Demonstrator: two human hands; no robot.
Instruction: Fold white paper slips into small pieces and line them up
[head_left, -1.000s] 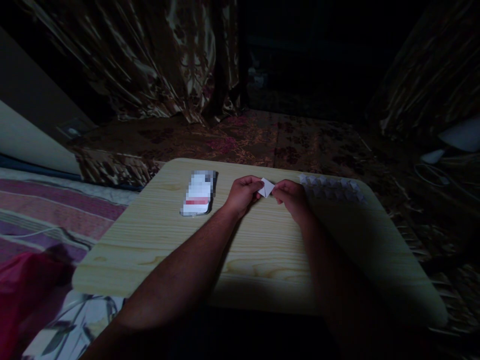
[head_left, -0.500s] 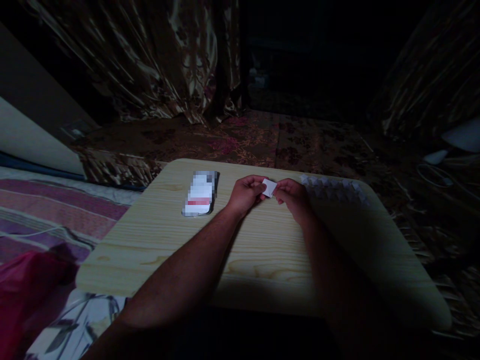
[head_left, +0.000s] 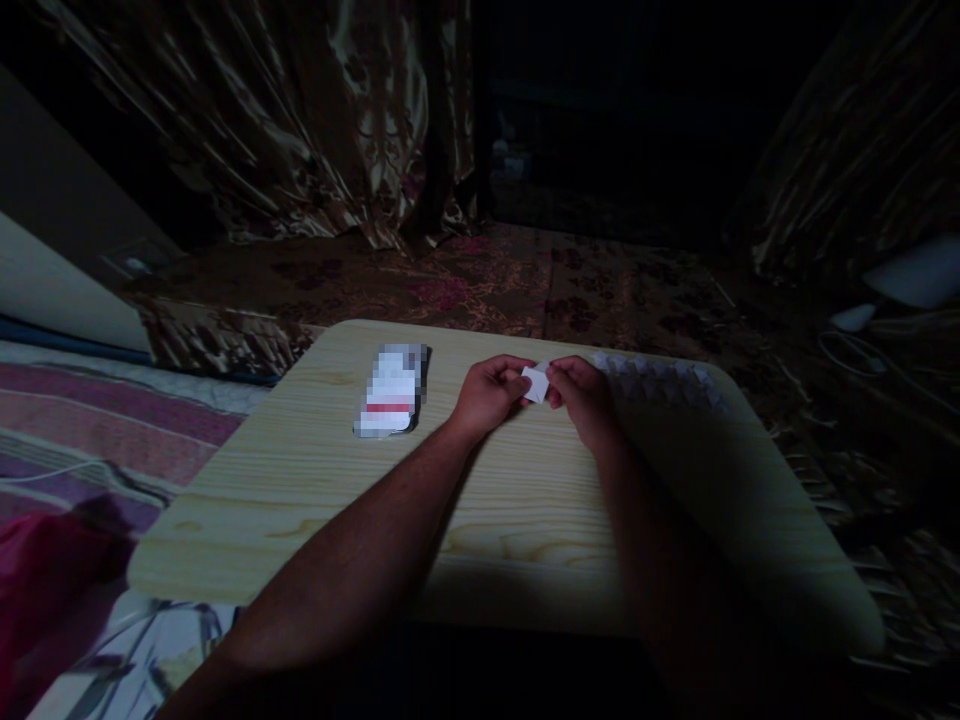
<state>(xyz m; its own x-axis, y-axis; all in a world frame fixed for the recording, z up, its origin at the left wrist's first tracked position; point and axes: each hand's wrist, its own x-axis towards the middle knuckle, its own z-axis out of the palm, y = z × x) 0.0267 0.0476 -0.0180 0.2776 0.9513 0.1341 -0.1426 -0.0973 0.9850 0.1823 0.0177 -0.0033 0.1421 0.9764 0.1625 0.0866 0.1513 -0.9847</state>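
Observation:
A small folded piece of white paper (head_left: 535, 385) is between my two hands, just above the far middle of the wooden table (head_left: 450, 540). My left hand (head_left: 489, 395) pinches its left side, thumb on top. With thumb and fingertips, my right hand (head_left: 581, 392) grips its upper right side, where a flap of the paper stands up. Several small folded white paper pieces (head_left: 660, 370) sit in rows on the table to the right of my right hand, dim in shadow.
A phone (head_left: 391, 390), its screen blurred out, lies on the table's left part. Left of the table is a striped bedspread (head_left: 112, 420) with a pink cloth (head_left: 45, 570). Behind hang patterned curtains (head_left: 390, 120). A white lamp-like object (head_left: 915, 275) is at the right.
My right hand has shifted its fingers onto the paper's upper right side, and a flap now stands up there. The whole view has moved slightly.

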